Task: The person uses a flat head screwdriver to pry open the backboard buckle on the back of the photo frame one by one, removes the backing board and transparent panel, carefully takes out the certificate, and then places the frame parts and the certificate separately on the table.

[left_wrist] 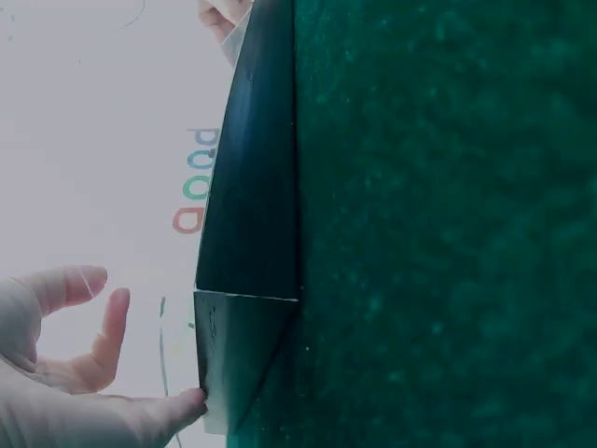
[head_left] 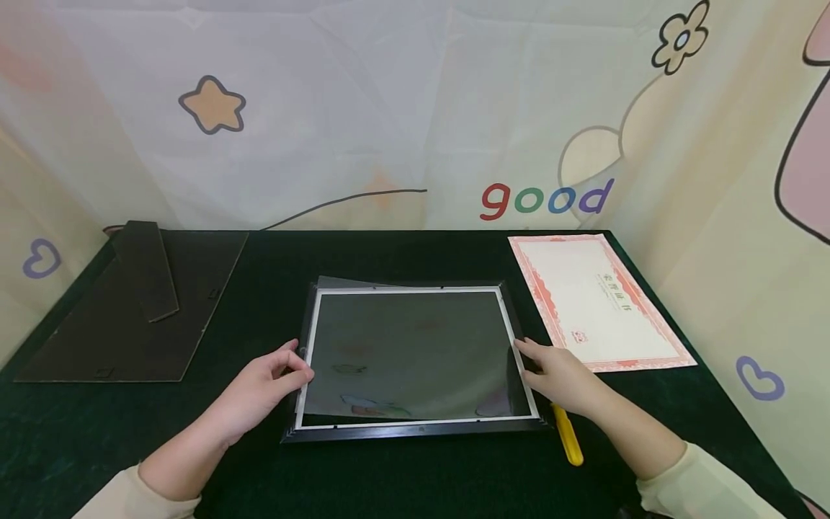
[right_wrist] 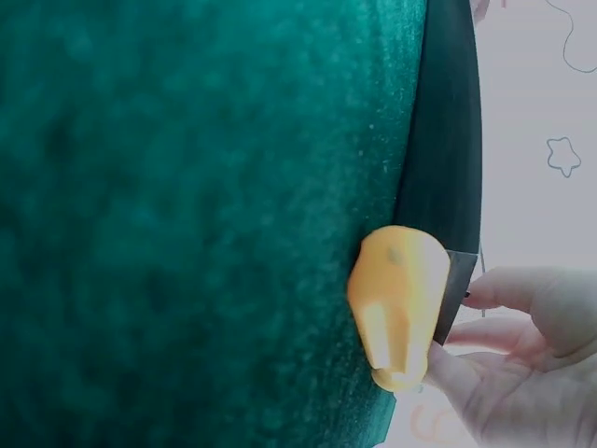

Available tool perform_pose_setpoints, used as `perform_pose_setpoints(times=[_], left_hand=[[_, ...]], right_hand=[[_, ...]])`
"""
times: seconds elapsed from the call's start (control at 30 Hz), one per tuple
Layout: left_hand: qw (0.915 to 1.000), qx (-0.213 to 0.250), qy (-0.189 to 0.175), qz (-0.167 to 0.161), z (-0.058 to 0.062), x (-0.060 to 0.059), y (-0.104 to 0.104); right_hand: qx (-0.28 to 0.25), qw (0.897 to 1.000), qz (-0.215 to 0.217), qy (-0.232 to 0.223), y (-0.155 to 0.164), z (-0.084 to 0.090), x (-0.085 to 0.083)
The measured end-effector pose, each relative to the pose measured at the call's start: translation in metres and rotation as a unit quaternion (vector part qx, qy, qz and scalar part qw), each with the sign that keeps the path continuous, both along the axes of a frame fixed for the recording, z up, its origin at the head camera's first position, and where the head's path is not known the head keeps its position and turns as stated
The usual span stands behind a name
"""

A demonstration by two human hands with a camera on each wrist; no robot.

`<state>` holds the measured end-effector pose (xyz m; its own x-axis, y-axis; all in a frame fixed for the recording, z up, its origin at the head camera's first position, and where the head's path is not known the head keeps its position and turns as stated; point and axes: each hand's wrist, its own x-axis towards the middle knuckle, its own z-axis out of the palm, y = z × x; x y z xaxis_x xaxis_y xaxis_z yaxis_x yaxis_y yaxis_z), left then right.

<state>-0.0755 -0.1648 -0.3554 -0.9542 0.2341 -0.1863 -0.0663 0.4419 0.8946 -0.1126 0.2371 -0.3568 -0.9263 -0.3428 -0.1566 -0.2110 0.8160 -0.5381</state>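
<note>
A black picture frame (head_left: 421, 430) with a white inner border lies back side up on the dark green cloth. Over its opening is a clear sheet (head_left: 415, 346), skewed, with one corner past the frame's far left edge. My left hand (head_left: 262, 386) holds the sheet's left edge with bent fingers; a fingertip (left_wrist: 191, 406) touches the frame's side. At the opposite edge, my right hand (head_left: 560, 371) grips the sheet between thumb and fingers. Beside that hand, a yellow handle (head_left: 568, 436) lies against the frame's right side, its other end hidden.
A dark backing board (head_left: 84, 324) with its stand leg (head_left: 148, 267) lies on the left. To the right rests a white certificate (head_left: 564, 274) with a red patterned border. A printed curtain (head_left: 337, 108) surrounds the table's back and sides.
</note>
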Motion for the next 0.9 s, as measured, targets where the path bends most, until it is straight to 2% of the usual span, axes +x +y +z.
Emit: perform_pose_setpoints(times=[0.1, 0.17, 0.23, 0.33, 0.43, 0.5, 0.7, 0.77, 0.9], left_hand=[[0.9986, -0.027, 0.043, 0.013, 0.004, 0.004, 0.003], [0.9990, -0.003, 0.042, 0.013, 0.008, 0.006, 0.005], [0.9991, 0.035, 0.021, 0.003, 0.012, 0.007, 0.006], [0.9932, 0.109, -0.038, -0.019, 0.018, 0.008, 0.007], [0.9907, 0.124, -0.050, -0.025, 0.022, 0.010, 0.008], [0.9911, 0.125, -0.044, -0.016, 0.026, 0.012, 0.009], [0.9914, 0.131, 0.008, -0.005, 0.042, 0.017, 0.008], [0.9910, 0.131, 0.026, -0.002, 0.045, 0.016, 0.006], [0.9898, 0.134, 0.048, 0.007, 0.043, 0.007, 0.001]], right_hand=[[0.002, 1.000, 0.001, -0.014, 0.000, 0.002, 0.000], [0.005, 1.000, 0.004, -0.019, -0.001, 0.004, 0.000], [0.012, 1.000, 0.005, -0.020, -0.001, 0.006, 0.001], [0.022, 0.999, 0.004, -0.024, -0.001, 0.008, 0.002], [0.019, 1.000, 0.009, -0.021, -0.002, 0.010, 0.003], [-0.002, 1.000, 0.012, -0.014, -0.002, 0.011, 0.003], [-0.101, 0.995, 0.017, -0.004, 0.002, 0.017, 0.004], [-0.136, 0.990, 0.018, -0.022, 0.004, 0.019, 0.003], [-0.199, 0.976, 0.017, -0.091, 0.007, 0.024, -0.002]])
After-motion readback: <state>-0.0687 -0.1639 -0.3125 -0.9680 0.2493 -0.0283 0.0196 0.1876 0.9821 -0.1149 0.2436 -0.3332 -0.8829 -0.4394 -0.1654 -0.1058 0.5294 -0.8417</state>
